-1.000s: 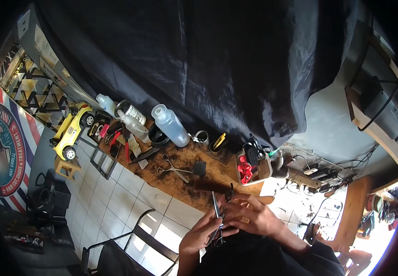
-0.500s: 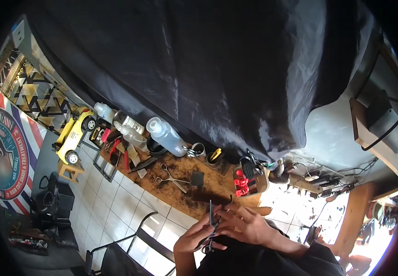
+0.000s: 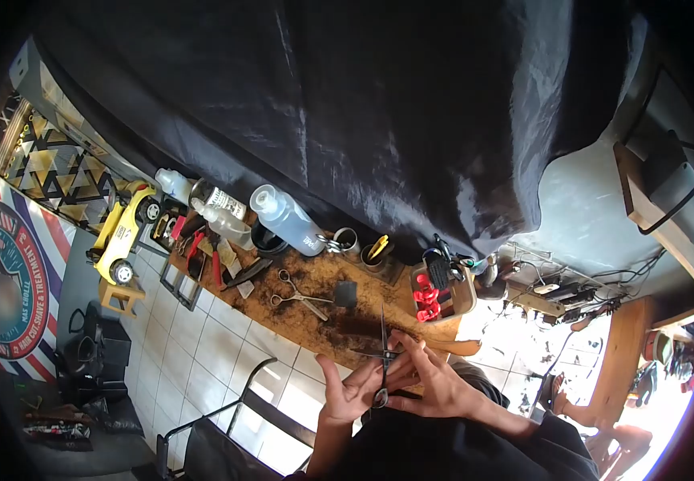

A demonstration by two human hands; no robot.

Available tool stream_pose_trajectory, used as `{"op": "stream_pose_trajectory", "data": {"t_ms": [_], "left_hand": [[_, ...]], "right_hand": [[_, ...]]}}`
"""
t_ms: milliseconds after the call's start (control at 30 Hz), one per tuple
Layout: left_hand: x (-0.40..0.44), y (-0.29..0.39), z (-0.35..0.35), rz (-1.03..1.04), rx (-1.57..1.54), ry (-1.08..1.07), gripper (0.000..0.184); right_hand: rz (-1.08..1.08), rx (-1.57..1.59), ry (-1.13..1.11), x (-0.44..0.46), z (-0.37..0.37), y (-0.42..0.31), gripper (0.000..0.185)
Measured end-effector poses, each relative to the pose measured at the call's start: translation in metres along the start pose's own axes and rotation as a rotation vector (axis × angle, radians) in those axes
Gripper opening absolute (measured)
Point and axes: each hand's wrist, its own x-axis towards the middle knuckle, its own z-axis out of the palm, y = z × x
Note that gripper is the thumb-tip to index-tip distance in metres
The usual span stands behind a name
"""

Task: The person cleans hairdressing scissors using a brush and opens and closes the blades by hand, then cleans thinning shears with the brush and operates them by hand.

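Observation:
Between my hands a pair of scissors (image 3: 385,363) stands with its blades apart, one pointing up and one out to the left, finger rings at the bottom. My right hand (image 3: 439,389) has its fingers at the pivot and handles and appears to hold them. My left hand (image 3: 351,394) is open beside the scissors, palm up and thumb spread, with its fingers partly behind them. Just beyond is a wooden table (image 3: 283,268) strewn with dark hair clippings. On it lie another pair of scissors (image 3: 299,297) and a small dark square (image 3: 345,293).
Along the table's far side stand a blue-tinted bottle (image 3: 287,220), a clear bottle (image 3: 227,227) and a cup (image 3: 346,239). Right of them a tray (image 3: 463,297) holds red clips (image 3: 425,298). A yellow toy car (image 3: 123,232) and a black chair (image 3: 227,449) are on the left.
The scissors' blades have spread apart, and they have shifted slightly right. My left hand has opened out, its thumb moving away to the left. My right hand has turned slightly.

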Motion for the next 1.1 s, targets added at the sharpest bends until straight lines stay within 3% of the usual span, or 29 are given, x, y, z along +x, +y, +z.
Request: {"op": "stream_pose_trajectory", "data": {"t_ms": [67, 133, 167, 233, 300, 367, 400, 500, 533, 667, 767, 833, 867, 900, 967, 1100], "left_hand": [[0.004, -0.006, -0.001, 0.084, -0.103, -0.119, 0.108], [0.009, -0.002, 0.001, -0.003, 0.142, -0.007, 0.071], [0.01, -0.005, -0.004, -0.005, 0.14, -0.01, 0.071], [0.013, -0.01, -0.015, 0.179, 0.509, -0.091, 0.047], [0.012, -0.008, -0.012, 0.171, 0.454, -0.018, 0.046], [0.008, -0.006, -0.013, 0.052, 0.456, 0.133, 0.033], [0.01, -0.011, -0.017, 0.08, 0.588, 0.198, 0.024], [0.006, -0.004, -0.008, 0.131, 0.625, 0.291, 0.021], [0.007, 0.0, 0.0, 0.148, 0.518, 0.29, 0.017], [0.003, -0.011, -0.013, 0.174, 0.57, 0.3, 0.018], [0.0, -0.013, -0.022, 0.182, 0.765, 0.3, 0.031], [0.0, -0.006, -0.02, 0.476, 0.488, 0.127, 0.053], [-0.006, 0.002, -0.037, 0.304, 0.488, 0.163, 0.07], [-0.004, 0.002, -0.037, 0.374, 0.311, 0.121, 0.087], [-0.001, 0.016, -0.028, 0.534, 0.143, -0.004, 0.103], [0.005, 0.013, -0.02, 0.536, -0.14, -0.018, 0.115]], "right_hand": [[-0.05, -0.03, 0.036, 0.0, -0.001, 0.002, 0.083], [-0.1, -0.061, 0.07, 0.001, -0.002, 0.007, 0.083], [-0.134, -0.154, 0.104, 0.001, -0.004, 0.01, 0.083], [-0.165, -0.248, 0.137, 0.001, -0.007, 0.009, 0.083], [-0.149, -0.304, 0.146, 0.0, -0.009, 0.005, 0.079], [-0.133, -0.349, 0.161, 0.001, -0.004, 0.004, 0.078], [-0.119, -0.395, 0.178, 0.002, -0.002, 0.004, 0.076], [-0.094, -0.391, 0.178, 0.002, 0.004, 0.014, 0.075], [-0.094, -0.389, 0.177, 0.002, 0.003, 0.013, 0.075], [-0.134, -0.427, 0.192, 0.001, 0.005, 0.016, 0.07], [-0.197, -0.444, 0.243, 0.001, 0.007, 0.024, 0.068], [-0.238, -0.389, 0.25, -0.001, 0.006, 0.023, 0.067], [-0.194, -0.373, 0.24, -0.005, 0.006, 0.018, 0.064], [-0.151, -0.353, 0.229, -0.007, 0.006, 0.014, 0.061], [-0.197, -0.384, 0.259, -0.007, 0.004, 0.013, 0.059], [-0.313, -0.496, 0.384, -0.003, 0.01, 0.025, 0.055]]}}
